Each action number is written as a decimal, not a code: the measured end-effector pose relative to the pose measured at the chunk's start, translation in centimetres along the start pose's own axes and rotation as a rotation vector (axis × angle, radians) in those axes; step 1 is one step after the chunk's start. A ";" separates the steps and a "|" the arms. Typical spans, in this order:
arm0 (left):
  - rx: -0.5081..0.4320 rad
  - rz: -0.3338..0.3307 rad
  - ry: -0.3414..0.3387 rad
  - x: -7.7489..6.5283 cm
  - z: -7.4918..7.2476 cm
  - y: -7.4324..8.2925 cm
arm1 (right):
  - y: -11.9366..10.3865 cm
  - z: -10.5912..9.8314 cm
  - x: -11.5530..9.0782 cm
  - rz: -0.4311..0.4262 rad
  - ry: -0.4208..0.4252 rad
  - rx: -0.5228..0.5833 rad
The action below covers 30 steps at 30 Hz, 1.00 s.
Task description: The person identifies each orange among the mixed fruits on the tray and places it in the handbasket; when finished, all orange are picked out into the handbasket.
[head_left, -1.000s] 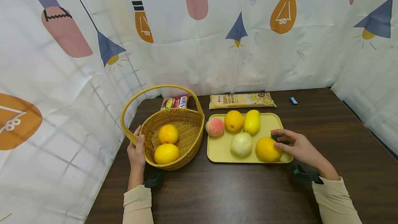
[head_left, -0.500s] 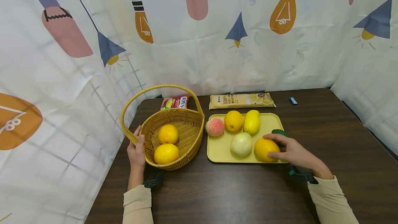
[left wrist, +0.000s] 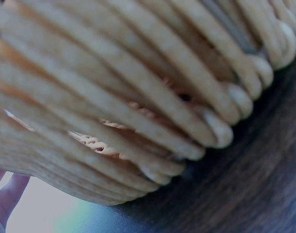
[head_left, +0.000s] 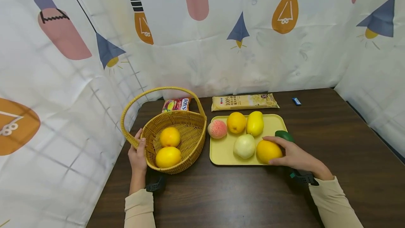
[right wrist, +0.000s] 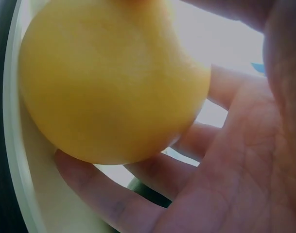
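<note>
At the left, my left hand (head_left: 137,156) grips the woven basket (head_left: 191,156) where its handle meets the rim, thumb on the near side. Inside it lie two yellow-orange fruits, one rounder (head_left: 170,137) and one larger (head_left: 168,157). My right hand (head_left: 295,156) holds an orange (head_left: 267,151) at the front right of the yellow tray (head_left: 221,156), fingers over its far side and thumb on the near side. The right wrist view shows fingers curved around the orange (right wrist: 113,82), close by the tray rim. Basket weave (left wrist: 113,82) fills most of the left wrist view.
On the tray are a peach (head_left: 217,129), another orange (head_left: 236,122), a yellow mango-like fruit (head_left: 255,123), a pale green round fruit (head_left: 244,146) and a dark green fruit (head_left: 284,135). Behind lie a noodle packet (head_left: 245,102), a red candy bag (head_left: 176,105) and a small blue wrapper (head_left: 296,101).
My right hand has moved left and closed around the orange, which has shifted slightly left. More of the dark green fruit shows. My left hand keeps its grip on the basket.
</note>
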<state>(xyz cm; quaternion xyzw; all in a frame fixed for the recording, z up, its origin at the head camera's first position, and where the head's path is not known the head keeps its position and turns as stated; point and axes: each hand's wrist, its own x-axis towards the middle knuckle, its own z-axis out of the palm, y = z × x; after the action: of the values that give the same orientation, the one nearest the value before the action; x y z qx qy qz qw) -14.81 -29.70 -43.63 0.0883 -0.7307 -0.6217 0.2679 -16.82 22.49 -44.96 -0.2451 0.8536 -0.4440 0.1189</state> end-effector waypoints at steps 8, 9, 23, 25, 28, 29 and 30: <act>-0.005 -0.003 0.006 0.0 -0.1 -0.1 | 0.1 0.2 0.3 -0.006 -0.003 -0.043; -0.007 0.000 0.005 0.0 -0.1 -0.1 | 0.1 0.3 0.3 -0.005 0.005 -0.048; -0.034 0.005 -0.003 0.1 0.1 -0.1 | 0.0 -0.1 0.1 0.025 0.109 -0.065; -0.030 0.001 0.002 0.1 0.1 0.0 | -0.1 -0.2 0.1 0.022 0.137 -0.058; -0.025 0.000 0.006 0.0 0.0 0.0 | -0.4 -0.3 0.2 0.012 0.177 -0.035; -0.026 -0.001 0.006 0.0 0.0 -0.1 | -0.5 -0.3 0.3 0.008 0.192 -0.025; -0.028 -0.001 0.006 0.0 0.0 -0.1 | -0.6 -0.4 0.4 0.003 0.206 -0.015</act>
<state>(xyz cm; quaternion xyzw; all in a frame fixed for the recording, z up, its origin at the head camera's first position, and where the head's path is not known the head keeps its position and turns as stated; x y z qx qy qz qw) -14.86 -29.77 -43.73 0.0868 -0.7212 -0.6317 0.2708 -17.10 22.25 -44.24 -0.1978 0.8650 -0.4602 0.0294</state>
